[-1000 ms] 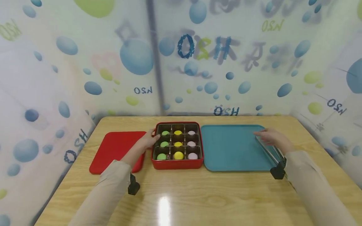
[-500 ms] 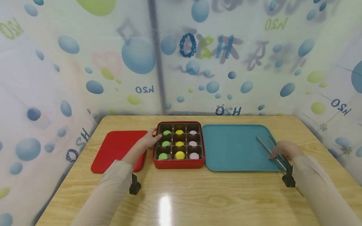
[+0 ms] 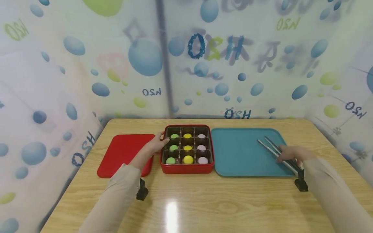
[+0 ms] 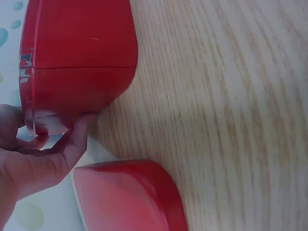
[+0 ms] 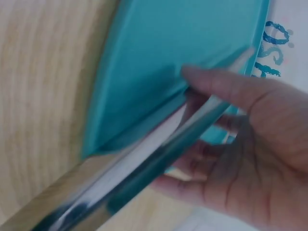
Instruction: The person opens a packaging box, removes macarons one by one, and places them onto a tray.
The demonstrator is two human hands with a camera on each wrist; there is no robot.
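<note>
A red box [image 3: 187, 169] stands on the table, with a dark divided insert holding rows of green, yellow and pale lilac balls. My left hand [image 3: 155, 144] grips its left wall, with the thumb at the rim; the left wrist view shows the fingers against the red wall [image 4: 86, 43]. On the right, my right hand [image 3: 295, 153] holds metal tongs [image 3: 267, 148] over the blue tray [image 3: 239, 155]. In the right wrist view the thumb lies over the tongs [image 5: 144, 154] and the other fingers come from the opposite side. Their tips stand apart.
A red lid-like piece [image 3: 123, 153] lies left of the box, close to the left forearm. The tray sits right beside the box on the wooden table [image 3: 221, 204]. Patterned cloth walls [image 3: 233, 97] enclose the back and sides.
My right hand has drawn back along the tongs and taken hold of them, and their tips have swung left. The left hand stays on the box. The view has shifted slightly.
</note>
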